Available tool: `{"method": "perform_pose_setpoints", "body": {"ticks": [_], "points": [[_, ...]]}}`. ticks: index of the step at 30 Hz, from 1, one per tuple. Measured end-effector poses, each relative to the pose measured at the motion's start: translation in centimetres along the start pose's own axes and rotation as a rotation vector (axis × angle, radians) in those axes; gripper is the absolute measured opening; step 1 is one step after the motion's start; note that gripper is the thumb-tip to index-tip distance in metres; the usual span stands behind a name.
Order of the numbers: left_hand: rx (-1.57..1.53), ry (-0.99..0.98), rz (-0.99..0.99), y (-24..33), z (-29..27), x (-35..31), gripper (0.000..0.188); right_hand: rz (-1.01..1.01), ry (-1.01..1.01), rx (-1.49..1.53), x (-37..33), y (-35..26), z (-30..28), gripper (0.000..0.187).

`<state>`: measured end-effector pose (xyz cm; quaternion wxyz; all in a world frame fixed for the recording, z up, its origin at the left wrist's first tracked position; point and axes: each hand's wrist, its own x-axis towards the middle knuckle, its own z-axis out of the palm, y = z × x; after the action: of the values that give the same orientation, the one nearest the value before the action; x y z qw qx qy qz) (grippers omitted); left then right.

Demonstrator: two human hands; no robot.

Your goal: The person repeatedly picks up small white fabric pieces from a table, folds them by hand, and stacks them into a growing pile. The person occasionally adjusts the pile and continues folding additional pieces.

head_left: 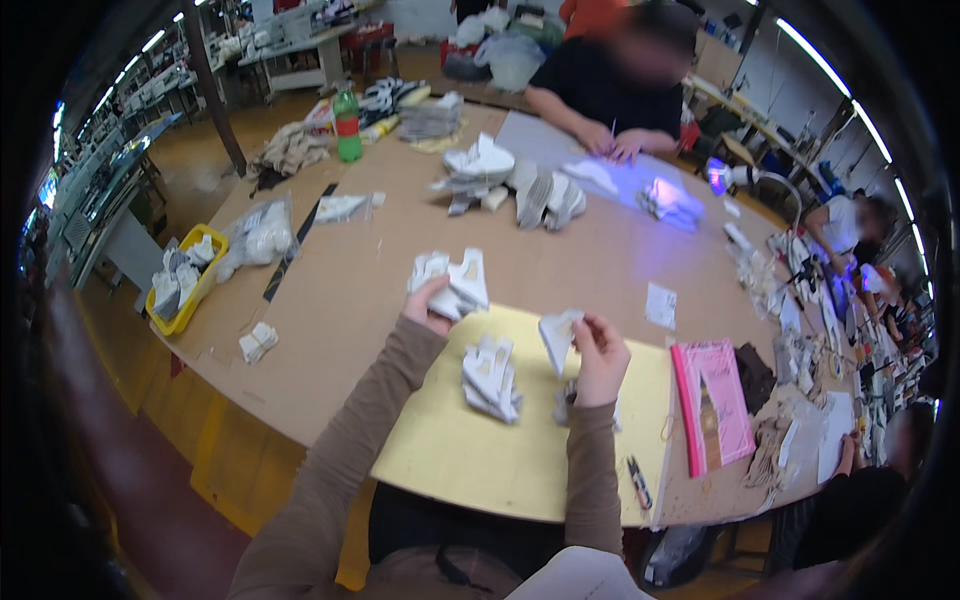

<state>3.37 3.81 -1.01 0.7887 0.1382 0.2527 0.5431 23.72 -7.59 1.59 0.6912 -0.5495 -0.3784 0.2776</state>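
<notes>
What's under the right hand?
Below the right hand, which holds a white piece, some grey and white pieces lie on the yellow sheet. Only their edges show; the hand and brown sleeve cover the rest, so I can't count them.

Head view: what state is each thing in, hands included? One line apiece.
Left hand, closed on stacked white cut pieces.
Right hand, pinching one white cut piece.
Loose pile, lying on the yellow sheet.
Snips, lying down; blades too small to judge.
Pink notebook, closed, flat.
Green bottle, upright.
Yellow basket, uncovered, holding pieces.
Desk lamp, lit violet-blue.
Clear plastic bag, filled.
</notes>
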Motion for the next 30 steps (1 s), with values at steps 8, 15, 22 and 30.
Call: {"method": "perform_pose_setpoints", "body": {"ticks": [8,15,22,30], "points": [[0.108,-0.236,-0.156,0.2,0.0,-0.7,0.049,0.158,-0.170,-0.035,-0.8,0.2,0.3,0.020],[0.305,-0.334,-0.143,0.3,0.6,-1.8,0.044,0.282,-0.383,0.049,-2.6,0.9,3.1,0.019],[0.375,-0.446,-0.239,-1.3,1.8,-3.4,0.042,0.101,-0.184,0.157,-2.0,-0.7,2.9,0.022],[0.304,-0.464,-0.114,-0.3,-0.2,-0.8,0.048,-0.035,0.193,0.025,1.5,-1.9,-3.5,0.020]]}}
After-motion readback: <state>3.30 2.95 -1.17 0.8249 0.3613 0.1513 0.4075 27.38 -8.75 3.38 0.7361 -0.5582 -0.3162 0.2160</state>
